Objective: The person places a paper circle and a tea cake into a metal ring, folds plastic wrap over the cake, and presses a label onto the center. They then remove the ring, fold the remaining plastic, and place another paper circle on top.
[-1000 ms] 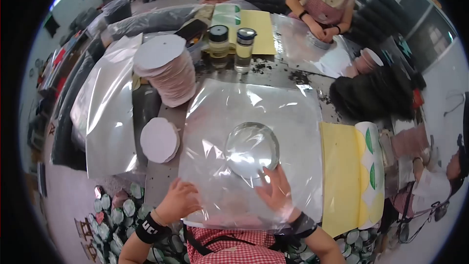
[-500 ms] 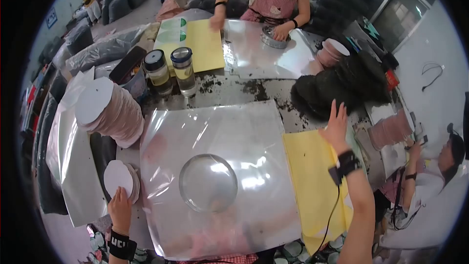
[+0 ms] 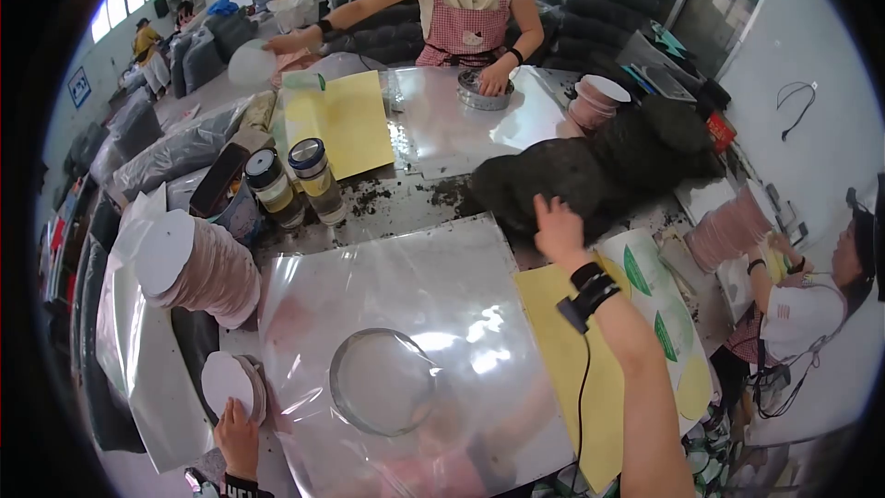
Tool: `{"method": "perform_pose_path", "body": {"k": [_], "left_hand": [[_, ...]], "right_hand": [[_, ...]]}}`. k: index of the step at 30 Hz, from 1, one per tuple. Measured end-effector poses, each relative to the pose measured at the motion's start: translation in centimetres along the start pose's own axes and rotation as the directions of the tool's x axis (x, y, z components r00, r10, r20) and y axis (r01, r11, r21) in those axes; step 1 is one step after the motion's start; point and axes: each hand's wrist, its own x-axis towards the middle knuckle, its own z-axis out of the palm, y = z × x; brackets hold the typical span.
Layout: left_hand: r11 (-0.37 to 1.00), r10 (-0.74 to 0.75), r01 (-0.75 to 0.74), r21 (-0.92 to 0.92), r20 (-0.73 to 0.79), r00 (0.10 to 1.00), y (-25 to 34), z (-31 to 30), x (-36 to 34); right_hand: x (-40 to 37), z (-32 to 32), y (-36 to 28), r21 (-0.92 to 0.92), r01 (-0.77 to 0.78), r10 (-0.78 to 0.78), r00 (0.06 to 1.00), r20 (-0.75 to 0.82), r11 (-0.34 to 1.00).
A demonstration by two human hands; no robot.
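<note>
My left hand (image 3: pixel 238 433) is at the small stack of pale discs (image 3: pixel 228 384), its fingers closed at the lower edge of the front disc. Reaching over the table, my right hand (image 3: pixel 560 231) has its fingers apart at the front edge of the dark fluffy material (image 3: pixel 590 175); it holds nothing visible. Between my hands a round metal ring (image 3: pixel 337 383) lies on the clear plastic sheet (image 3: pixel 304 314). Right of that sheet are yellow paper (image 3: pixel 562 341) and a white sheet with green prints (image 3: pixel 682 350), under my right forearm.
Two lidded bottles (image 3: pixel 316 183) and a large pink spool (image 3: pixel 217 267) stand at the left. Across the table a person holds a pale disc (image 3: pixel 252 65) and touches another metal ring (image 3: pixel 483 92). Another person (image 3: pixel 797 314) is at the right beside a pink spool (image 3: pixel 730 227).
My right hand has moved left to the dark material, which now reaches further left. The opposite person's arm has swung out with a pale disc. More of the green-printed sheet shows. The view has shifted.
</note>
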Motion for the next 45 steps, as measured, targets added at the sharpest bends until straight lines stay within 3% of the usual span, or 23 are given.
{"method": "perform_pose_path", "body": {"k": [2,4,6,8,11,12,13,14,16,18,20,26,29,32,34,35,36,37,38,39,40,43,45], "left_hand": [[1.0,0.003,-0.003,0.016,-0.027,1.0,0.0,-0.7,0.1],[0.996,0.059,-0.06,-0.07,-0.008,0.998,-0.6,-1.4,0.1],[0.994,0.067,-0.071,-0.083,-0.06,0.996,-1.9,-1.5,0.3],[0.973,-0.025,0.032,-0.228,0.033,0.999,-1.8,-2.1,0.4],[0.944,-0.074,0.055,-0.325,-0.048,0.996,-0.4,-3.2,0.8],[0.945,-0.085,0.066,-0.322,-0.047,0.995,0.1,-4.2,0.6],[0.956,-0.028,-0.023,-0.293,-0.17,0.985,1.4,-5.7,0.4],[0.962,0.032,-0.109,-0.252,-0.29,0.957,3.3,-7.4,0.5],[0.903,0.237,-0.397,-0.166,-0.577,0.781,10.0,-11.6,0.7],[0.705,0.375,-0.646,-0.292,-0.621,0.689,15.2,-11.5,0.9],[0.641,0.549,-0.732,-0.231,-0.529,0.647,19.9,-8.3,1.5],[0.698,0.566,-0.681,-0.221,-0.413,0.714,21.0,-2.2,0.7],[0.698,0.578,-0.671,-0.252,-0.355,0.735,20.5,-2.8,1.1],[0.647,0.599,-0.696,-0.311,-0.357,0.716,20.1,-2.6,1.0],[0.562,0.545,-0.67,-0.485,-0.392,0.741,19.4,-5.1,0.4],[0.557,0.551,-0.673,-0.487,-0.389,0.738,19.1,-5.6,0.1],[0.572,0.403,-0.612,-0.546,-0.463,0.79,18.7,-6.0,-0.5],[0.572,0.245,-0.552,-0.607,-0.516,0.821,18.4,-6.4,-0.9],[0.565,0.259,-0.557,-0.608,-0.511,0.82,18.2,-6.8,-0.8],[0.604,0.184,-0.52,-0.603,-0.53,0.828,18.2,-7.2,-0.4],[0.641,0.105,-0.48,-0.599,-0.551,0.828,18.2,-7.4,0.2],[0.607,0.238,-0.506,-0.613,-0.467,0.852,18.1,-6.5,2.0],[0.58,0.436,-0.589,-0.562,-0.397,0.808,17.9,-6.2,3.7]], "right_hand": [[-1.2,0.4,-5.0,-0.034,0.074,-0.078,0.989,-0.124,0.997],[-0.5,-1.8,-6.0,0.033,0.005,-0.004,1.0,-0.016,0.999],[-0.8,-6.5,-4.2,0.187,0.086,-0.094,0.995,0.035,0.979],[-0.7,-7.8,-2.3,0.283,0.107,-0.069,0.988,-0.141,0.953],[-0.6,-4.4,0.1,0.163,0.213,-0.169,0.953,-0.251,0.963],[-0.3,-2.7,0.8,0.329,0.194,-0.133,0.971,-0.2,0.924],[0.3,-1.8,1.2,0.484,0.165,-0.104,0.983,-0.15,0.859],[0.3,-1.5,1.1,0.559,0.207,-0.066,0.963,-0.262,0.803],[1.2,-1.3,2.3,0.649,0.297,-0.187,0.954,-0.234,0.701],[1.3,-2.8,1.6,0.647,0.2,-0.093,0.976,-0.196,0.736],[0.7,-4.5,0.5,0.719,0.156,0.028,0.971,-0.237,0.677],[-0.6,-4.4,-4.0,0.132,0.223,-0.153,0.902,-0.404,0.966],[0.7,0.8,-3.4,0.526,0.104,0.097,0.935,-0.34,0.844],[0.8,-2.1,-2.7,0.683,-0.032,0.22,0.957,-0.19,0.73],[-1.7,-9.8,-5.7,0.673,0.255,0.154,0.861,-0.485,0.695],[-4.3,-14.1,-8.2,0.623,0.344,0.058,0.845,-0.532,0.703],[-7.8,-17.3,-11.0,0.648,0.375,-0.034,0.88,-0.474,0.663],[-10.6,-15.4,-12.4,0.61,0.592,-0.208,0.785,-0.583,0.526],[-14.8,-15.0,-15.2,0.738,0.571,-0.311,0.819,-0.482,0.359],[-17.9,-14.8,-18.1,0.455,0.767,-0.498,0.641,-0.584,0.453],[-20.8,-13.9,-20.2,0.513,0.789,-0.583,0.603,-0.544,0.337],[-23.0,-12.1,-22.3,0.501,0.786,-0.637,0.601,-0.483,0.363],[-21.7,-15.5,-22.0,0.728,0.611,-0.529,0.748,-0.402,0.311]]}}
